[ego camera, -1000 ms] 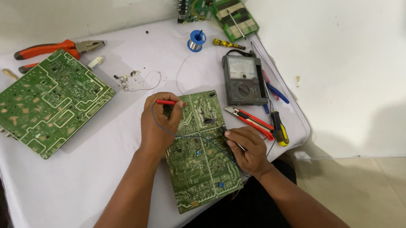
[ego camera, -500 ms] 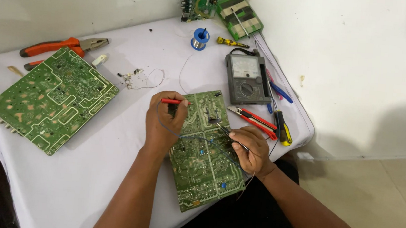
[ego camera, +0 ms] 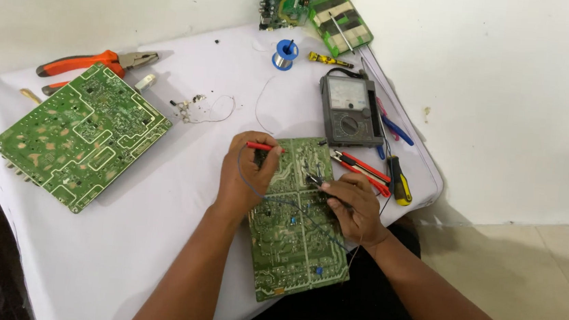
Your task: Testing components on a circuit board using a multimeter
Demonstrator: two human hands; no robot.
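Observation:
A green circuit board (ego camera: pixel 294 240) lies solder side up at the table's near edge, partly over my lap. My left hand (ego camera: pixel 249 174) rests on its upper left part and grips a red test probe (ego camera: pixel 261 147). My right hand (ego camera: pixel 356 204) sits on the board's right side and holds a black test probe (ego camera: pixel 317 181) whose tip touches the board near its middle. Thin leads run from the probes across the board. A grey analogue multimeter (ego camera: pixel 349 109) lies just beyond the board.
A larger green circuit board (ego camera: pixel 81 134) lies at the left, with orange-handled pliers (ego camera: pixel 94 61) behind it. A blue solder spool (ego camera: pixel 284 52), small cutters (ego camera: pixel 359 168), a yellow-black screwdriver (ego camera: pixel 399 180) and more boards (ego camera: pixel 312 4) sit at the back right. White cloth (ego camera: pixel 154 238) covers the table.
My right hand has shifted slightly with the black probe on the board. My left hand has stayed on the red probe. The view has drifted a little.

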